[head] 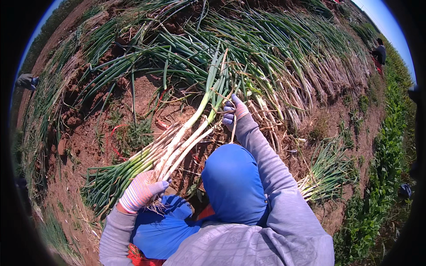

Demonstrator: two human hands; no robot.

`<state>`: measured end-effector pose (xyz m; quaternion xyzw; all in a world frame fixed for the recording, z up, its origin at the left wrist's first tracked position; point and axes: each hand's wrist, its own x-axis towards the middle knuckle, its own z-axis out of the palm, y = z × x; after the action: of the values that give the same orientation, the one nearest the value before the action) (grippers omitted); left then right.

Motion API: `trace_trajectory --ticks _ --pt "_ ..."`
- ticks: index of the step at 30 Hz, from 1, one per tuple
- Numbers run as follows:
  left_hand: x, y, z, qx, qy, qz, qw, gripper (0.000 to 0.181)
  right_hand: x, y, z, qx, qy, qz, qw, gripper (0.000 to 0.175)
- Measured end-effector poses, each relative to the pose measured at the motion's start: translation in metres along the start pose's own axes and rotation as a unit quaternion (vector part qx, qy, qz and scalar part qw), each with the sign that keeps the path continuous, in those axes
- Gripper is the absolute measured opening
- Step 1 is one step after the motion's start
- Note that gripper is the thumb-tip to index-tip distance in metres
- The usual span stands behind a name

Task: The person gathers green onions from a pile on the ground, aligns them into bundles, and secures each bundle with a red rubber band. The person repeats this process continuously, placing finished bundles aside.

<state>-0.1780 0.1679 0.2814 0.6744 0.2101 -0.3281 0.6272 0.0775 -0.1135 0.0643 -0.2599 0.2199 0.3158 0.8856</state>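
My left hand (pixel 144 192), in a striped knit glove, is closed around the root ends of a few long green onions (pixel 186 129), whose white stalks slant up and right to green leaves. In a glove with bluish fingertips, my right hand (pixel 234 112) is beside their leaves, its fingers closed on a thin dry leaf strand (pixel 234 128). Below the held stalks, to the left, lies a bunch of green onions (pixel 114 181) with its leaves pointing left. My blue-covered knee (pixel 229 183) is between my arms.
Long rows of pulled green onions (pixel 299 56) cover the soil ahead. Another bunch (pixel 327 173) lies at the right. A red strap (pixel 114 139) curls on the soil at the left. One person (pixel 380 53) is far off at the upper right, another (pixel 27 80) at the far left. Leafy green plants (pixel 372 186) line the right.
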Motion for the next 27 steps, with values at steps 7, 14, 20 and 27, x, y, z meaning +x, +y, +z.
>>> trace_trajectory --ticks 7,14,20,27 --pt "-0.002 -0.003 -0.012 -0.154 0.004 0.043 0.987 0.048 -0.01 -0.089 -0.072 -0.827 0.307 -0.185 0.434 0.053" --pt "-0.003 0.009 -0.01 -0.232 -0.048 0.054 0.97 0.04 -0.031 -0.062 -0.142 -0.937 0.15 0.195 0.249 0.092" --pt "-0.006 0.028 0.012 -0.239 -0.072 0.025 0.968 0.038 -0.02 0.059 0.011 -0.4 -0.184 -0.013 0.898 0.035" --pt "-0.012 0.037 0.011 -0.264 -0.082 0.051 0.96 0.037 0.026 0.039 -0.033 -0.031 0.18 0.014 0.983 0.053"
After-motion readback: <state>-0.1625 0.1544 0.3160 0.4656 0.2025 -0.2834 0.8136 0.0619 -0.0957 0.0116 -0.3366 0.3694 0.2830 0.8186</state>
